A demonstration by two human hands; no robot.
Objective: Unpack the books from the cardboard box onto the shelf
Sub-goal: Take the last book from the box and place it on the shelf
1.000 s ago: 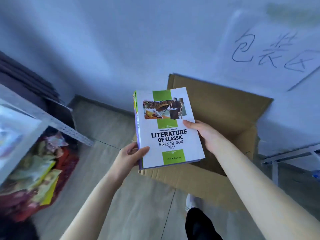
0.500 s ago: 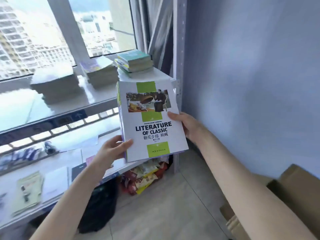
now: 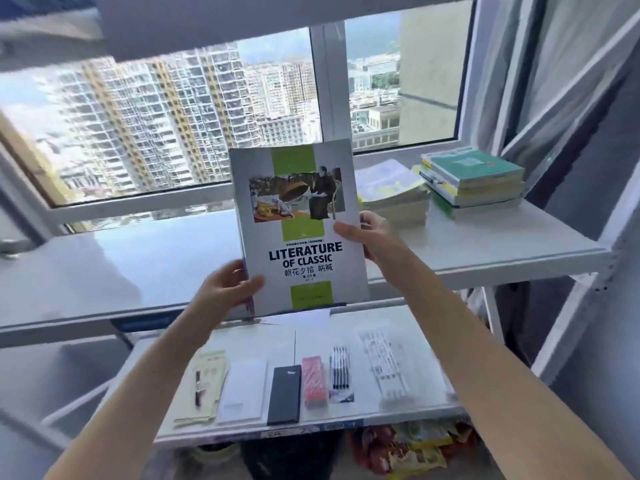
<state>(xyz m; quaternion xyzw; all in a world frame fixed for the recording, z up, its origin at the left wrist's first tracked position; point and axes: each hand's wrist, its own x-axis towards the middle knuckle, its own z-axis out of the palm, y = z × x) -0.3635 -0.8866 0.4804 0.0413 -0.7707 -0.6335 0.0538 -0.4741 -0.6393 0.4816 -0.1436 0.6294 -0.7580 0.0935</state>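
Note:
A white book with green bars and the title "Literature of Classic" [image 3: 298,230] is held upright in front of the white shelf [image 3: 485,251]. My left hand [image 3: 225,285] grips its lower left edge, thumb on the cover. My right hand [image 3: 367,233] grips its right edge. On the shelf's right end lie two stacks of books, one pale [image 3: 391,192] and one with a teal cover on top [image 3: 474,178]. The cardboard box is out of view.
A lower shelf [image 3: 426,327] carries stationery: a yellow pad with a pen [image 3: 204,386], a black case [image 3: 284,393], a pink pack [image 3: 313,382] and pen packs [image 3: 341,372]. Colourful bags [image 3: 408,448] lie beneath. A window stands behind; a shelf upright [image 3: 588,271] rises at right.
The view has swung from the box and floor up to the shelf by the window. Both hands have carried the book along and raised it upright before the shelf.

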